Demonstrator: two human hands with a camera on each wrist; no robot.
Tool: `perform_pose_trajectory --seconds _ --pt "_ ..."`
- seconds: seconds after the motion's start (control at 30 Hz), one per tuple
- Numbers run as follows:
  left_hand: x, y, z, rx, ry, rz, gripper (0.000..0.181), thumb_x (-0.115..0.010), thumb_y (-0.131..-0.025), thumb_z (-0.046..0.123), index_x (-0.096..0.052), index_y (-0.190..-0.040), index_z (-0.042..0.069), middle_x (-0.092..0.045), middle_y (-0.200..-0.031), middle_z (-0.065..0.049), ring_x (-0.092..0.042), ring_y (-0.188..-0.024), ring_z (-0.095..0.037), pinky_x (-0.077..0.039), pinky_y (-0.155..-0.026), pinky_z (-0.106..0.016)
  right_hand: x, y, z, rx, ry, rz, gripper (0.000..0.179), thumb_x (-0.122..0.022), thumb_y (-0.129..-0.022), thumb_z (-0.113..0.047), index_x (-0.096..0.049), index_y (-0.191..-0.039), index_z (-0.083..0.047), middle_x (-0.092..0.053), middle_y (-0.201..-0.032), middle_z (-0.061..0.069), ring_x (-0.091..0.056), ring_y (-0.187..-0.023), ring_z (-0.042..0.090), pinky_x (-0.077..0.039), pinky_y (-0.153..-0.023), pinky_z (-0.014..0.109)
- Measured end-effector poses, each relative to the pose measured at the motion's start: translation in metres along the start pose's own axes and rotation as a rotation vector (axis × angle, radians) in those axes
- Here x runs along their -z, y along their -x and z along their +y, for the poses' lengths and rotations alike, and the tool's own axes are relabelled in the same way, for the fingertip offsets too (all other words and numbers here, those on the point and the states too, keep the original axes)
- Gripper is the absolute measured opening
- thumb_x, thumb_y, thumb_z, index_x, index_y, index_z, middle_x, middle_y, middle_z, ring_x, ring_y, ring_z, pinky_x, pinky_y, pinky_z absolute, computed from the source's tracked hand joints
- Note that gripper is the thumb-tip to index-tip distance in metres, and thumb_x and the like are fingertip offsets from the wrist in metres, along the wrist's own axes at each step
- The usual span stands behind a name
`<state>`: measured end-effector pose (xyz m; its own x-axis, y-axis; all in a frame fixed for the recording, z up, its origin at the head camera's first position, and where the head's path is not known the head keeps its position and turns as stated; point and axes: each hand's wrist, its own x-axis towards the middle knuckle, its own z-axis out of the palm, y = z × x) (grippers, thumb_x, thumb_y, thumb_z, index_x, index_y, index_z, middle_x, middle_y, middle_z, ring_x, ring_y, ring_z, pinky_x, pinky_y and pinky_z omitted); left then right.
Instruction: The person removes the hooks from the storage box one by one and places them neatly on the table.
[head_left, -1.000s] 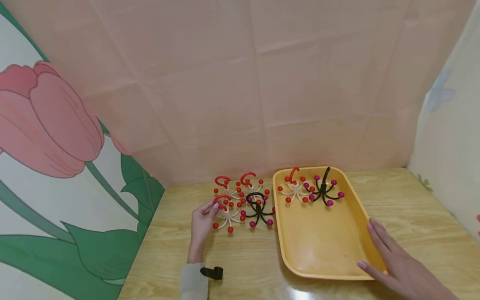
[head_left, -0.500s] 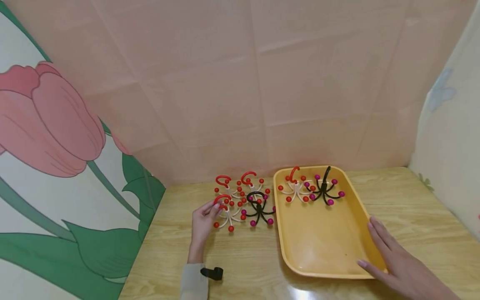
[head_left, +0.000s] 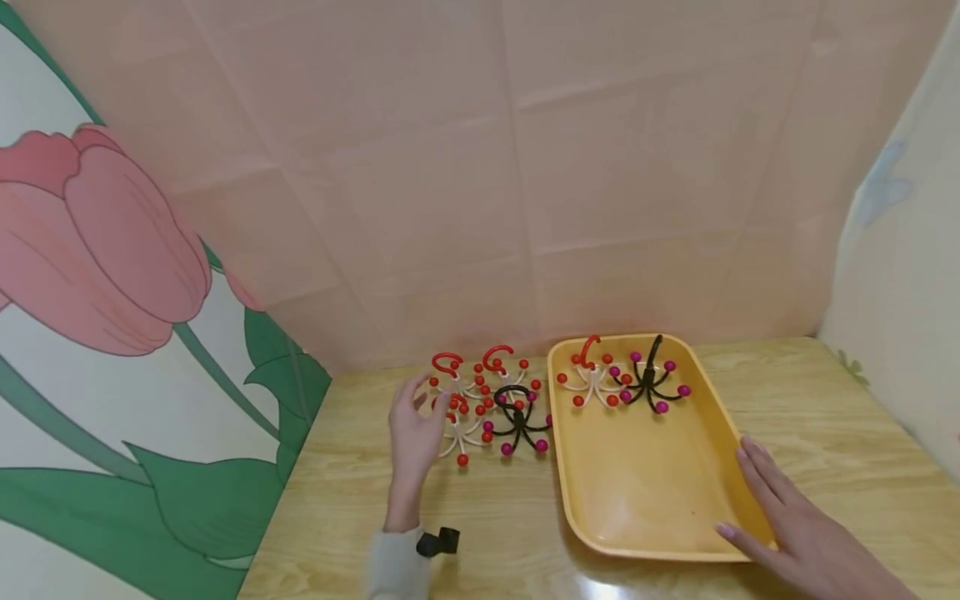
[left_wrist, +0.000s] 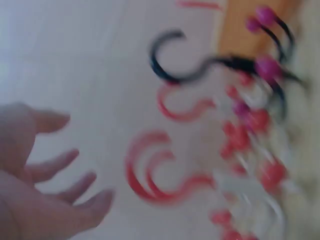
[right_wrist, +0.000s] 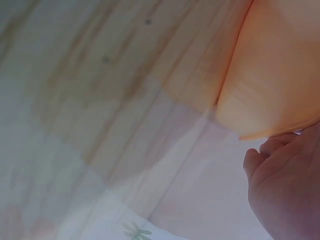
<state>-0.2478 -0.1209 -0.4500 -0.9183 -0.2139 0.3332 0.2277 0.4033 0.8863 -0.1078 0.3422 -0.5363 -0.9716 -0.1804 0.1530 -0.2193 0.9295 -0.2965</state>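
Note:
My left hand point(head_left: 416, 437) is just left of the nearest white hanger point(head_left: 459, 433), a red hook above ball-tipped arms. In the left wrist view its fingers are spread and hold nothing, apart from the red hooks. Behind stand two more such hangers, one at the back left point(head_left: 457, 385) and another at the back point(head_left: 498, 363). A black hanger point(head_left: 518, 423) with magenta balls stands beside them. My right hand point(head_left: 806, 525) rests on the front right corner of the yellow tray point(head_left: 637, 492), fingers straight along the side and thumb over the front rim.
At the tray's far end stand a red-hooked white hanger point(head_left: 592, 379) and a black one point(head_left: 648, 382). The wooden table point(head_left: 495, 533) meets a pink cloth backdrop point(head_left: 450, 208) behind. A tulip-printed panel point(head_left: 150, 400) bounds the left side.
My left hand has let go of the near white hanger's red hook; its fingers have parted. The hanger stays standing in its place. My right hand has not moved.

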Motion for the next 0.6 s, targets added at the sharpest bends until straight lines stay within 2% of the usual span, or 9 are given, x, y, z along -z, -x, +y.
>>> perform_pose_trajectory --seconds 0.07,0.13,0.2,0.27,0.43,0.6 --pt "-0.006 0.000 0.018 -0.065 -0.010 0.037 0.031 -0.072 -0.091 0.024 -0.066 -0.120 0.015 -0.061 -0.126 -0.010 -0.055 -0.124 -0.028 -0.047 -0.107 -0.049 0.000 0.000 0.000 0.001 0.006 0.006 0.102 -0.065 -0.090 -0.052 0.000 -0.159 -0.014 0.010 -0.168 0.002 -0.024 -0.148 0.041 -0.045 -0.087 0.066" --pt "-0.013 0.001 0.032 -0.119 -0.004 0.047 0.024 -0.070 -0.092 0.021 -0.068 -0.116 0.018 -0.063 -0.122 -0.008 -0.057 -0.121 -0.026 -0.047 -0.106 -0.050 0.001 0.000 0.000 0.001 0.009 0.007 0.101 -0.064 -0.091 -0.052 0.000 -0.159 -0.014 0.010 -0.168 0.002 -0.021 -0.150 0.039 -0.045 -0.087 0.066" --pt "-0.020 0.001 0.045 -0.156 0.028 0.029 0.021 -0.069 -0.092 0.019 -0.069 -0.113 0.018 -0.064 -0.120 -0.007 -0.059 -0.119 -0.025 -0.049 -0.105 -0.048 0.001 0.000 -0.001 0.000 0.006 0.007 0.101 -0.064 -0.091 -0.051 0.000 -0.159 -0.015 0.009 -0.168 0.002 -0.020 -0.150 0.037 -0.045 -0.087 0.065" --pt "-0.029 0.001 0.056 -0.179 0.054 -0.021 0.020 -0.068 -0.094 0.020 -0.069 -0.114 0.018 -0.064 -0.119 -0.005 -0.060 -0.117 -0.024 -0.050 -0.103 -0.046 0.000 0.001 -0.001 -0.002 0.005 0.005 0.101 -0.065 -0.091 -0.051 0.000 -0.159 -0.015 0.009 -0.168 0.001 -0.018 -0.151 0.034 -0.045 -0.087 0.065" --pt "-0.054 -0.001 0.081 -0.149 0.130 -0.160 0.024 -0.068 -0.094 0.024 -0.069 -0.117 0.017 -0.063 -0.120 -0.008 -0.061 -0.115 -0.020 -0.055 -0.097 -0.038 0.000 0.002 0.000 0.012 0.002 0.010 0.101 -0.065 -0.090 -0.050 0.000 -0.159 -0.014 0.010 -0.168 0.002 -0.015 -0.152 0.034 -0.045 -0.086 0.067" --pt "-0.081 -0.009 0.096 -0.130 0.193 -0.274 0.032 -0.068 -0.094 0.025 -0.067 -0.123 0.011 -0.066 -0.120 -0.013 -0.065 -0.113 -0.024 -0.055 -0.096 -0.032 0.001 0.002 -0.002 0.012 -0.020 0.012 0.101 -0.066 -0.090 -0.049 -0.001 -0.159 -0.014 0.010 -0.168 0.002 -0.004 -0.154 0.026 -0.043 -0.087 0.069"
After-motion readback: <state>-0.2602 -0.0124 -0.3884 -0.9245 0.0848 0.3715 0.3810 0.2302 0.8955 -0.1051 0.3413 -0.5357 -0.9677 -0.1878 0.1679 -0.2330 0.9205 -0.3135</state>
